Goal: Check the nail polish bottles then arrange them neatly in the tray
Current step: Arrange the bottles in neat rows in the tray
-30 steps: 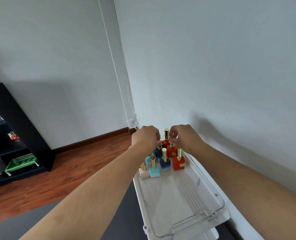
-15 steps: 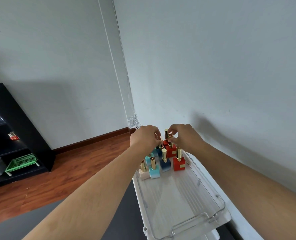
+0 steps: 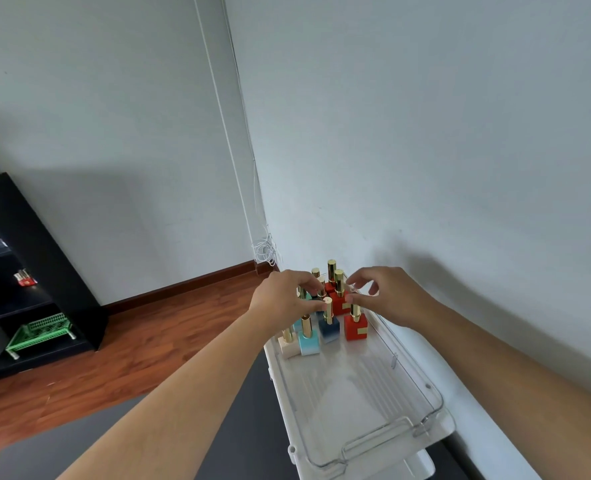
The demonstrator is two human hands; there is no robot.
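Clustered nail polish bottles (image 3: 328,317) at the far end of tray (image 3: 384,393); left hand (image 3: 283,299) fingers curled among caps, grip unclear, right hand (image 3: 384,296) fingers spread loosely above them: a careless brush could topple neighbours.

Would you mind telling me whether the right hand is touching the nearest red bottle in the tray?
Apart. The head view shows the right hand open above and behind the nearest red bottle, with clear space between them.

Clear glossy plastic tray (image 3: 404,370); shiny gold metallic bottle caps (image 3: 332,268).
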